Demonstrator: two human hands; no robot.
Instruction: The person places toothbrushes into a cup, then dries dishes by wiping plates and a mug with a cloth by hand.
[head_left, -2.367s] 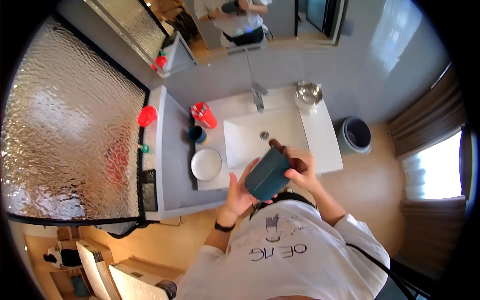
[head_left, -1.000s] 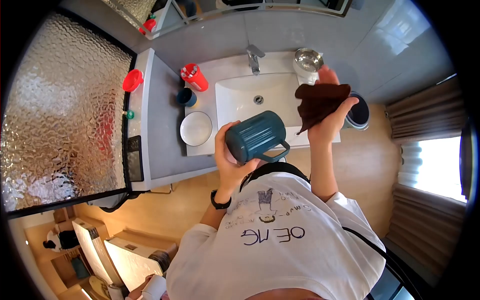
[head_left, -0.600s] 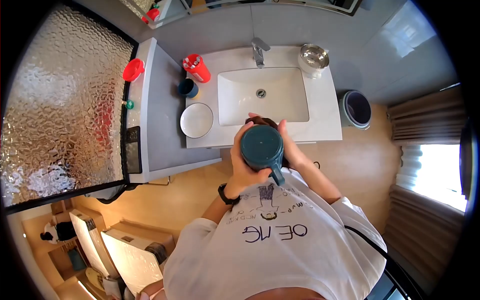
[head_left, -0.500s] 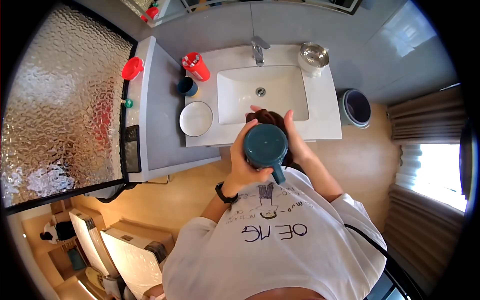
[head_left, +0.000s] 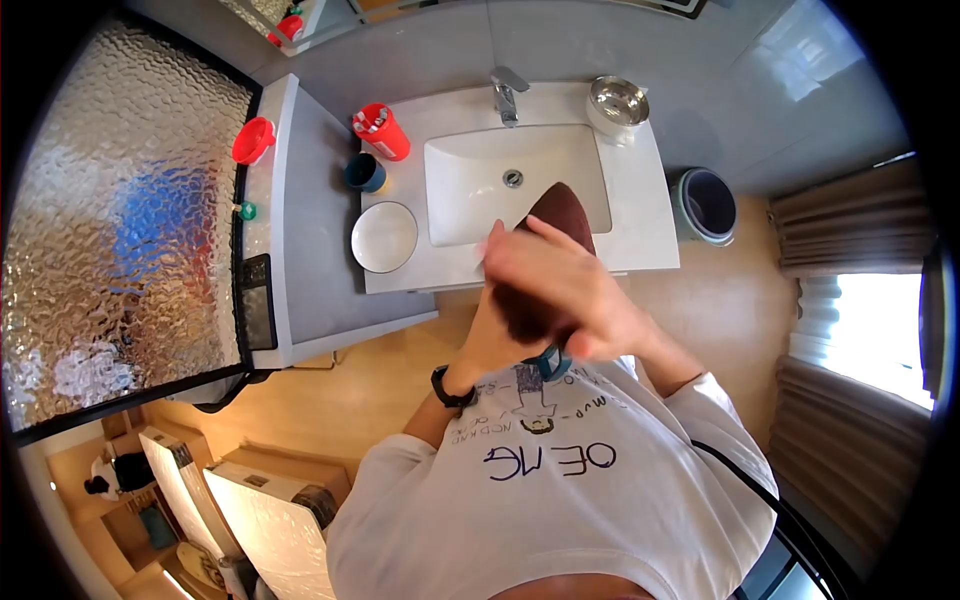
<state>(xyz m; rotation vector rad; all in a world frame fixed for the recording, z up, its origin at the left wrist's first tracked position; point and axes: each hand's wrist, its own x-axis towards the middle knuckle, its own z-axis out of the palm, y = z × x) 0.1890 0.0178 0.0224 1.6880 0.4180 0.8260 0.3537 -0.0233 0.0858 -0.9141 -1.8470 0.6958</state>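
In front of my shirt, my left hand point(head_left: 488, 335) is closed round a teal mug point(head_left: 548, 362). Only part of the mug shows, near its handle; the rest lies hidden behind cloth and fingers. A dark brown cloth point(head_left: 562, 212) drapes over the mug, one flap sticking up toward the basin. Smeared a little by motion, my right hand point(head_left: 575, 290) lies across the top of this cloth and grips it against the mug. Both hands are just in front of the sink counter's near edge.
Ahead is a white sink point(head_left: 460, 190) with a faucet point(head_left: 506, 95). On the counter stand a red cup point(head_left: 390, 135) holding tubes, a dark blue cup point(head_left: 366, 173), a white plate point(head_left: 384, 237) and a metal bowl point(head_left: 618, 102). A bin point(head_left: 708, 207) stands right.
My right hand and the cloth have come from behind the mug to over it, covering its base. A blue shape has appeared behind the textured glass.
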